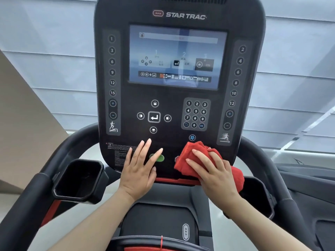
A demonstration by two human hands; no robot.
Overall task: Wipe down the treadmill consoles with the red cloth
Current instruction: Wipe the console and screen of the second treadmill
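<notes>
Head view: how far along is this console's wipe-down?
Done: nothing visibly confirms wiped areas. In hand: right hand presses the red cloth low on the console, left hand flat over the green button. Left: screen, keypad and side button columns above.

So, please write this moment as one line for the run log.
stage: wiping | right hand: presses red cloth on lower console | left hand: flat, index finger across green button

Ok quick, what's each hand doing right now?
Left hand: open, flat on the console.
Right hand: open, fingers pressing the cloth onto the console.
</notes>
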